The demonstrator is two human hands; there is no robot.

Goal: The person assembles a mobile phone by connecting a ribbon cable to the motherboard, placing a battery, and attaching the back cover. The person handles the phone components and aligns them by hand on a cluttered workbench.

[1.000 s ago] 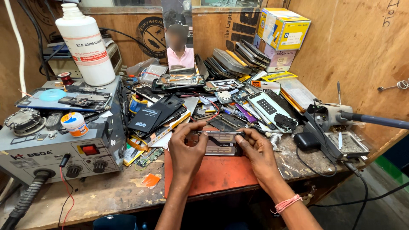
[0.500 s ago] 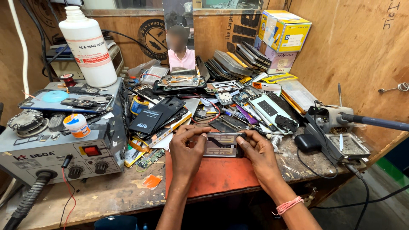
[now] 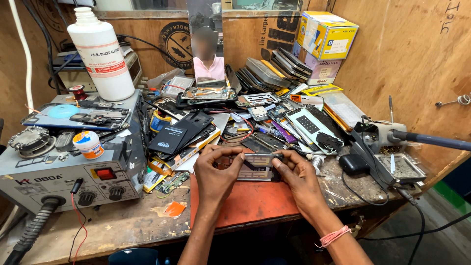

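An opened phone body (image 3: 257, 167) lies sideways over the far edge of an orange work mat (image 3: 245, 203). Both hands grip it by its ends. My left hand (image 3: 216, 174) holds the left end, thumb and fingers curled over it. My right hand (image 3: 299, 179) holds the right end, fingertips on the top edge. A pink band circles the right wrist. The phone's inner parts face up between the hands.
A grey hot-air rework station (image 3: 68, 162) stands at the left with a white plastic bottle (image 3: 100, 54) on top. Phone parts and back covers (image 3: 274, 105) pile up behind. A soldering iron stand (image 3: 392, 147) sits right; yellow boxes (image 3: 326, 44) lean on the wooden wall.
Both hands stay on the phone body in the same place. The fingers have shifted only slightly along its edges.
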